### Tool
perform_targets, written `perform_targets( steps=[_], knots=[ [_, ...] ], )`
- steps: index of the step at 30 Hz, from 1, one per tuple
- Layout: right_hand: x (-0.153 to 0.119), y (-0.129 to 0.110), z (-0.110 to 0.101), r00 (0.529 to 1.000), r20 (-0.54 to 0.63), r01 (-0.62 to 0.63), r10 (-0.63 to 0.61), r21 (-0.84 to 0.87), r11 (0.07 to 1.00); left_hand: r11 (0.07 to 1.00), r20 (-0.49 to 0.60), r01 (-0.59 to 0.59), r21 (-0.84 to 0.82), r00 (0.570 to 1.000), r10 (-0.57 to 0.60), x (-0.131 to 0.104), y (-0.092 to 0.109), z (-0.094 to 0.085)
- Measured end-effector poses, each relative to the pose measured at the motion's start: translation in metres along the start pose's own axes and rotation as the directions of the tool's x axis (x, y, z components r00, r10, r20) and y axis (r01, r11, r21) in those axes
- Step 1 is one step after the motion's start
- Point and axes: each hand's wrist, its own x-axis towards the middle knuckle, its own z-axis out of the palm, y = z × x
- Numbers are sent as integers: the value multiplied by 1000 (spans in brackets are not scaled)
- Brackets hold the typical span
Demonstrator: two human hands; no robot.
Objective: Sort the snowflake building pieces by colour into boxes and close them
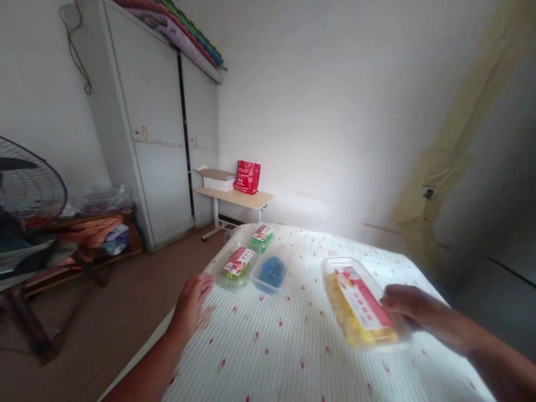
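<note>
My right hand (404, 304) grips the right side of a clear box (355, 304) with yellow contents and a red and white label, slightly blurred. My left hand (195, 296) is at the table's left edge, beside a labelled box of light green contents (237, 266); its fingers are close together, and whether they hold anything is unclear. Right of that box, a clear tray (272, 273) holds something blue. Behind them is another labelled box with green contents (261, 238). All three rest on the striped white tablecloth (293, 346) with red specks.
A small desk (234, 196) against the wall bears a red bag (247, 177) and a white box (219, 182). At left are a fan (31, 184), a low shelf with cloths (96, 237) and a tall cabinet (159, 128). A wall socket (427, 192) is at right.
</note>
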Motion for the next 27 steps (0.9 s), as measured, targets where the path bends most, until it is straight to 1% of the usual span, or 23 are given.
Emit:
perform_targets(
  steps=[1,2,3,4,5,7,8,10,12,14,16,18,20,21,23,24,25,26,27],
  knots=[
    [-9,-15,30,979,200,25,-47,110,994,998,22,15,-53,1000,-14,-2,1,-7],
    [-16,-28,62,944,317,20,-87,208,978,995,40,39,-91,999,-36,-5,2,-14],
    [-23,-38,94,926,360,8,-116,288,958,990,57,70,-119,996,-64,-9,4,-21],
    [-28,-45,126,912,388,-7,-129,329,944,985,72,103,-139,993,-94,-12,7,-29],
    [-32,-50,155,909,397,-27,-128,362,932,979,87,132,-154,989,-120,-15,9,-37],
    [-36,-54,207,904,420,-89,-76,359,929,969,107,181,-170,981,-165,-22,15,-51],
    [-37,-56,229,904,422,-95,-66,350,932,965,115,201,-170,976,-184,-26,18,-57],
    [-37,-57,265,909,415,-122,-29,332,935,961,127,227,-158,970,-209,-32,23,-65],
    [-36,-59,290,923,385,-130,-2,316,940,963,142,232,-138,967,-212,-37,25,-68],
    [-36,-62,307,937,349,-98,-26,332,938,967,160,227,-113,965,-208,-41,27,-67],
    [-36,-63,317,943,322,-47,-83,376,926,971,174,227,-73,962,-212,-45,28,-65],
    [-37,-65,322,937,320,-10,-139,422,906,973,183,229,-22,958,-221,-48,30,-63],
    [-41,-64,317,920,350,8,-175,432,902,976,187,218,16,958,-218,-51,32,-62],
    [-45,-64,311,905,382,10,-186,419,908,977,192,210,32,958,-213,-52,34,-62],
    [-56,-61,287,868,459,21,-190,347,937,980,191,190,62,961,-199,-53,36,-63],
    [-62,-58,269,853,488,39,-187,297,954,980,188,185,77,962,-197,-53,36,-64],
    [-68,-54,247,844,503,80,-188,229,970,978,187,186,91,962,-201,-52,37,-64],
    [-74,-50,221,849,472,184,-239,159,970,976,184,191,102,961,-207,-51,36,-64],
    [-79,-43,191,859,433,262,-273,85,961,972,182,206,111,957,-224,-50,36,-65]
  ],
)
